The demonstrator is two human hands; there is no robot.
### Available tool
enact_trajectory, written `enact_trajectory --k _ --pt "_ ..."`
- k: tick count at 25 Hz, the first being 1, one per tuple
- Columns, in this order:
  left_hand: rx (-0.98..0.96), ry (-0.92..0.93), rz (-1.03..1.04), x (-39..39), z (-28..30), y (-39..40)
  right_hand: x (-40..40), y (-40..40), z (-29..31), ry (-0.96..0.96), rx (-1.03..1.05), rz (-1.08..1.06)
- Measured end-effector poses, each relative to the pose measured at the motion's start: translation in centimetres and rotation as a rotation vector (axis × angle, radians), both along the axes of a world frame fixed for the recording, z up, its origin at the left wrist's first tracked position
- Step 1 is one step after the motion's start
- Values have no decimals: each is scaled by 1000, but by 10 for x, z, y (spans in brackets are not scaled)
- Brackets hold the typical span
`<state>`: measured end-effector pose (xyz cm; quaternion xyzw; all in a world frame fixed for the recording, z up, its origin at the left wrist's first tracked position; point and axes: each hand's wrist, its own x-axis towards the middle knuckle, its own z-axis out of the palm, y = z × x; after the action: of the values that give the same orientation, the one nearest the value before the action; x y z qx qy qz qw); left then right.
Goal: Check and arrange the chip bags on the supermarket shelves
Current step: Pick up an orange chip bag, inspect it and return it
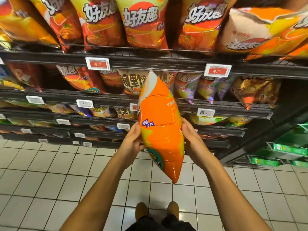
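Both hands are on one puffy orange chip bag (160,124), held out in front of the shelves with its long side running up and down, edge-on to the camera. The left hand (133,140) grips the bag's left side at about 9 o'clock, fingers curled onto the front near the little purple label. The right hand (190,135) grips the opposite side at about 3 o'clock, thumb on the near face and fingers wrapped behind. The bag's top seal pokes up at 12 o'clock and just overlaps the front edge of the top shelf (150,61), while its bottom corner hangs over the white tiled floor (50,180).

Up top there's a row of big red and orange chip bags (143,24) standing side by side, with the ones at 1 to 2 o'clock tipped over sideways. Two red price tags (98,64) are clipped on that shelf edge. The lower shelves carry smaller mixed bags (188,85), some purple, some brown. Green boxes (290,149) sit on a rack at 4 o'clock. Tan shoes (173,209) show at 6 o'clock.
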<state>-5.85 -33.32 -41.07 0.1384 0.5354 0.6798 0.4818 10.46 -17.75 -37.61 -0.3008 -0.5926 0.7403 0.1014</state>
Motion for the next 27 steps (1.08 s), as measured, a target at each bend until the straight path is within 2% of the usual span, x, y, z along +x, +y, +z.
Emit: enact_trajectory --k 3,6,8,11,13,18,21,23,25,27 --pt "40 -129 23 6 -1 11 0 5 1 51 -70 56" --pt "84 -196 64 11 1 19 1 12 3 53 7 40" --pt "70 -143 67 14 8 25 3 16 4 81 44 3" --pt "-35 90 151 17 27 34 5 19 6 160 63 -134" --pt "-52 169 199 22 36 36 2 18 11 202 126 -209" --pt "-62 283 89 33 52 41 -5 13 15 162 221 -256" --pt "-54 229 90 22 53 29 0 28 15 144 219 -304" --pt "4 139 36 17 47 17 4 40 16 148 121 -224" --pt "84 60 -5 17 44 11 8 49 18 117 24 -44" --pt "129 39 -51 17 45 14 10 56 19 126 23 84"
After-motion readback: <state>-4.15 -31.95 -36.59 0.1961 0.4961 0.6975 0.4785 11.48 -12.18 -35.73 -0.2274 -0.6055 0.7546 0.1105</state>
